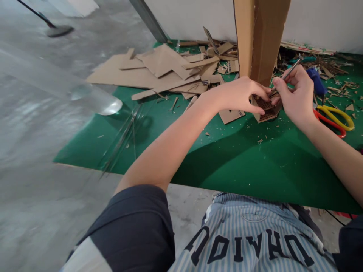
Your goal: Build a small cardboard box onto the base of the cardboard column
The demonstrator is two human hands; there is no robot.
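My left hand (239,94) is closed over a small corrugated cardboard piece (266,109) that rests on the green mat (227,151). My right hand (297,92) pinches a thin metal tool (292,70) like a pen, its tip at the cardboard piece between both hands. A tall folded cardboard column (259,36) stands just behind my hands.
Flat cardboard offcuts (159,70) lie heaped at the mat's far left. Yellow and red scissors (336,119) lie right of my right hand, beside a blue object (317,81) and scattered scraps. A clear plastic sheet (93,100) overlaps the mat's left edge. Concrete floor surrounds the mat.
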